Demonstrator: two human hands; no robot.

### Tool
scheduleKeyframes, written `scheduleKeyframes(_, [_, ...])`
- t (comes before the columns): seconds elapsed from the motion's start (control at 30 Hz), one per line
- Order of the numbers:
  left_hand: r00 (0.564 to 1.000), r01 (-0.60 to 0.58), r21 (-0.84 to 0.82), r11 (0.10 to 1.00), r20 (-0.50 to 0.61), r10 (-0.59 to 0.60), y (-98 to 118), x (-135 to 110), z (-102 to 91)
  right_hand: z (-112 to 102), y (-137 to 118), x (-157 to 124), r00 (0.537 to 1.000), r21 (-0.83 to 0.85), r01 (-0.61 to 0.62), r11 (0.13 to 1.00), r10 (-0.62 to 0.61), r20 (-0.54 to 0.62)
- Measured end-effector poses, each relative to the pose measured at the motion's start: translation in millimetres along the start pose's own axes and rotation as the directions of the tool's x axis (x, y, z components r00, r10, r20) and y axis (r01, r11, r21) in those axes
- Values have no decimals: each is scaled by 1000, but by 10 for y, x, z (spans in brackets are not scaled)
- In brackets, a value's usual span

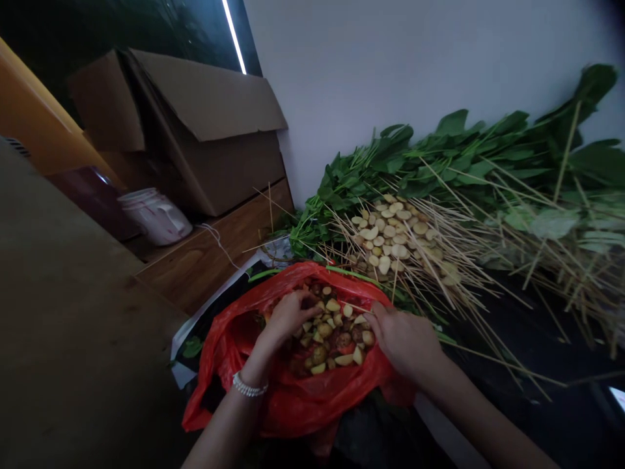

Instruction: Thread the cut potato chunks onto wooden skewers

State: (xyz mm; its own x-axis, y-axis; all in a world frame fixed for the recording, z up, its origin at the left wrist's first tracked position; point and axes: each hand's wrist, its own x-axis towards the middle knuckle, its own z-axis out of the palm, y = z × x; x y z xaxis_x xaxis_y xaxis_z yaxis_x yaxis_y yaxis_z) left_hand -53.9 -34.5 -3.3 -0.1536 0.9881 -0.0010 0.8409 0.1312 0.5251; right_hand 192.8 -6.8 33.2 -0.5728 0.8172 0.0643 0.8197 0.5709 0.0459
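A red plastic bag (234,365) lies open in front of me, holding many small cut potatoes (323,330). Inside its mouth, on the left, my left hand (288,318) is bent over the pile, fingertips closed at a pale potato piece (321,305). At the bag's right rim, my right hand (407,339) grips a thin wooden skewer (357,307). The skewer's free end points left over the potatoes. Whether its tip goes into a piece I cannot tell. The fingers of my right hand are partly hidden behind its back.
Beyond the bag is a heap of skewered potato slices (390,228), the sticks fanning right. Behind lie leafy green stalks (454,150) along the white wall (390,58). More skewers with pale green leaves (556,221) lie right. A cardboard box (229,163) and white jar (156,218) stand left.
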Motion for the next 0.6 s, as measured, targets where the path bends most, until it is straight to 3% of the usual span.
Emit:
scheduleKeyframes(0.2, [997, 42, 174, 984, -68, -30, 101, -118, 106, -108, -108, -140, 999, 48, 20, 999, -18, -38])
scheduleKeyframes(0.4, [995, -9, 178, 984, -93, 26, 196, -146, 182, -73, -63, -255, 1000, 102, -16, 995, 15, 10])
scheduleKeyframes(0.5, [986, -82, -113, 990, -155, 64, 383, -129, 268, -29, 49, -286, 998, 137, -58, 989, 54, 28])
scheduleKeyframes(0.53, [987, -93, -271, 958, -154, 52, 460, -116, 313, -8, 89, -296, 998, 152, -67, 986, 63, 28])
scheduleKeyframes(0.6, [995, -59, -607, 793, -99, -1, 614, -90, 411, 51, 158, -320, 997, 180, -63, 982, 69, -30])
